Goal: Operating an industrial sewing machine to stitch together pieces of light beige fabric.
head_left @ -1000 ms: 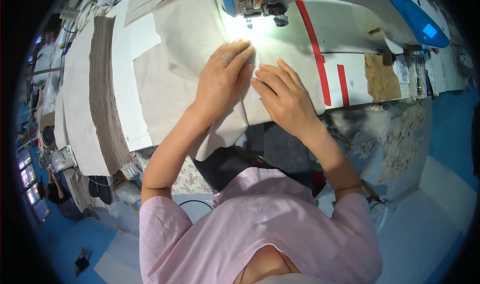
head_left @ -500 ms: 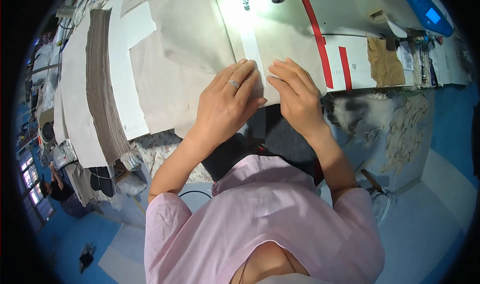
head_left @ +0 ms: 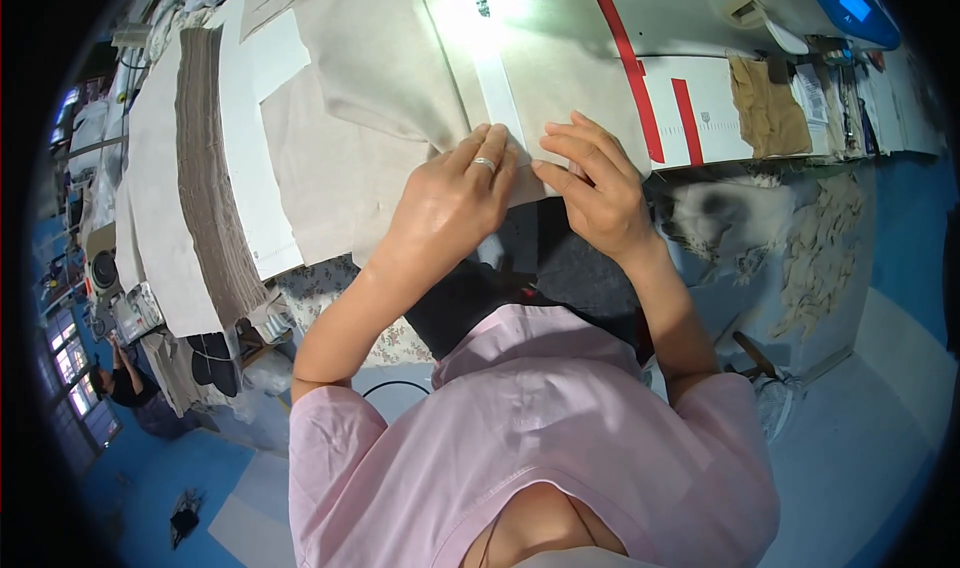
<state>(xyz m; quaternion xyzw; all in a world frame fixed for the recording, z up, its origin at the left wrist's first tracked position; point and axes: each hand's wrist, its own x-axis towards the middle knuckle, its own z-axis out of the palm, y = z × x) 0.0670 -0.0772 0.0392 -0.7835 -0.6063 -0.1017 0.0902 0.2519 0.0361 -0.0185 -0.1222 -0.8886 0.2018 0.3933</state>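
Beige fabric [head_left: 385, 78] lies across the sewing table, with a narrow white strip [head_left: 497, 93] running along it toward the lit needle area [head_left: 484, 6] of a sewing machine. My left hand [head_left: 455, 190], a ring on one finger, rests its outstretched fingers on the fabric at the strip's near left side; its thumb is hidden. On the other side of the strip, my right hand [head_left: 603, 196] touches the fabric near its front edge. The fingers there are bent and spread apart, one fingertip beside the strip's near end. Its thumb is not clearly visible.
Red tape [head_left: 628, 63] runs along the right of the fabric. A tan cloth scrap [head_left: 768, 108] lies farther right. Stacked beige fabric [head_left: 205, 168] stands to the left. A blue device with a screen [head_left: 853, 6] is at the upper right. Another person [head_left: 130, 383] is at far left.
My left thumb has gone from sight, and the left hand has shifted slightly right. The fingers of my right hand have bent and spread more. The whole view has shifted slightly.
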